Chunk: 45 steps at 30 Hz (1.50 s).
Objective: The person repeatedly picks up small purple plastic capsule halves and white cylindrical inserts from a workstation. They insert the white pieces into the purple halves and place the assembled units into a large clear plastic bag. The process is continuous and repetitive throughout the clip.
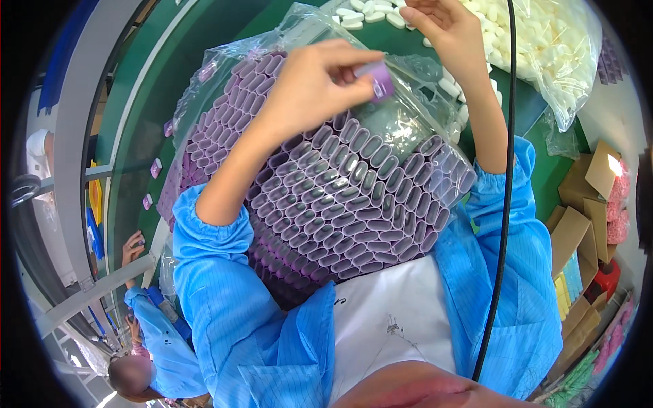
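1. My left grip (314, 85) is pinched closed, thumb against fingers, on one small purple piece (383, 81).
2. That purple piece is up in the air, above the big pile of purple tubes (340, 194) and close to its far edge. It has a pale mark on its side.
3. My right grip (452, 34) is up by the white pieces (372, 9) at the far side. Its fingers are a bit bent, and I cannot tell if they have hold of a white piece or how wide they are apart.
4. The purple tubes sit right in front of me, packed side by side with their oval holes showing (they look a bit like honeycomb). Clear plastic (401, 122) lies around them, all crinkly and shiny.
5. The white pieces lie loose on the green counter (235, 27). Many more fill a see-through bag (568, 64) on the right.
6. A few little purple and white pieces (156, 168) lie apart on the left.
7. A black cord (503, 204) hangs in front of my right arm.
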Available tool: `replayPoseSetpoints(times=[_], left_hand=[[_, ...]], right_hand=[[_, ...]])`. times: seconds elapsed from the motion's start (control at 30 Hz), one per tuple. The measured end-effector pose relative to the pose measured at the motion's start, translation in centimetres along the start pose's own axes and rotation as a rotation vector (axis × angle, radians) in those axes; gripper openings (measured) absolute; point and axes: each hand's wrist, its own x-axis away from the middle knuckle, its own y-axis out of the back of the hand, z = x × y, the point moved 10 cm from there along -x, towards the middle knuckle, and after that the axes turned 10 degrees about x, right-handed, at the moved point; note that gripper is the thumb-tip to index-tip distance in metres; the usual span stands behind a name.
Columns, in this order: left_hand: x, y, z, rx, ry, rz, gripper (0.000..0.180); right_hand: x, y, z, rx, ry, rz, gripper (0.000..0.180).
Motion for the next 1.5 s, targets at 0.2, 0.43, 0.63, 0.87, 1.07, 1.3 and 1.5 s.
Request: replayPoseSetpoints(times=[0.2, 0.43, 0.63, 0.87, 1.07, 1.3, 1.5], left_hand=[[-0.4, 3.6, 5.4, 0.804, 0.119, -0.371, 0.026], [-0.4, 2.8, 4.8, 0.736, -0.020, -0.362, 0.025], [-0.4, 3.0, 4.0, 0.679, -0.081, -0.364, 0.029], [-0.1, 2.4, 6.8, 1.051, 0.079, -0.382, 0.026], [-0.1, 2.9, 6.6, 0.911, 0.035, -0.367, 0.026], [-0.3, 3.7, 5.6, 0.764, -0.055, -0.312, 0.026], [0.0, 3.9, 5.3, 0.725, -0.124, -0.357, 0.027]], right_hand=[[1.5, -2.9, 1.8, -0.291, 0.050, 0.143, 0.016], [1.6, -3.2, 1.5, -0.319, 0.160, 0.116, 0.010], [1.9, -2.6, 1.6, -0.279, 0.063, 0.086, 0.008], [1.9, -2.3, 3.8, -0.147, 0.306, 0.088, 0.012], [2.1, -1.9, 3.5, -0.136, 0.340, 0.053, 0.013], [3.0, -2.0, 5.6, -0.028, 0.507, 0.021, 0.014], [3.2, -2.0, 6.3, -0.033, 0.543, 0.035, 0.016]])
